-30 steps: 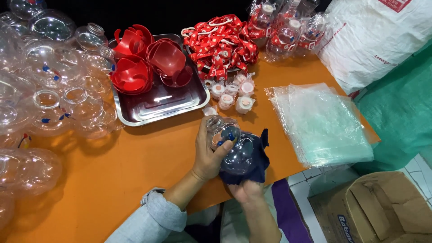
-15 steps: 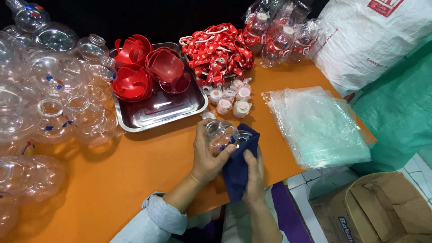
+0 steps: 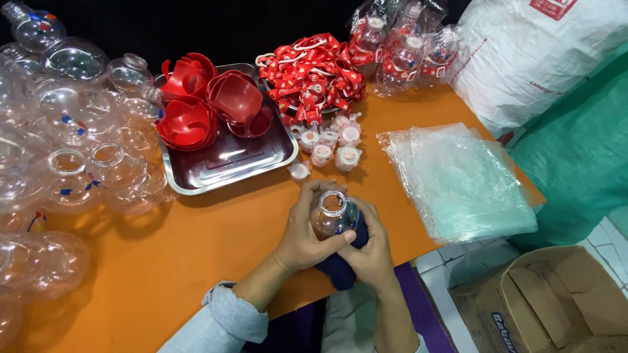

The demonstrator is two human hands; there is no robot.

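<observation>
Both my hands meet at the front edge of the orange table (image 3: 196,261). My left hand (image 3: 302,229) wraps the left side of a clear round plastic bottle (image 3: 332,212), its open neck pointing up. My right hand (image 3: 369,252) presses a dark blue cloth (image 3: 337,269) against the bottle's right and lower side. The cloth hangs below the bottle, partly hidden by my fingers.
A steel tray (image 3: 222,163) holds red plastic cup-like parts (image 3: 209,108). Several clear bottles (image 3: 72,150) crowd the left. Small white caps (image 3: 330,147), red lanyards (image 3: 314,72), bagged bottles (image 3: 405,46), a stack of clear bags (image 3: 458,183), a white sack (image 3: 543,52) and a cardboard box (image 3: 549,307) surround the spot.
The cloth has gone from spread under the bottle to bunched against it in my right hand. The bottle has turned so its neck faces up.
</observation>
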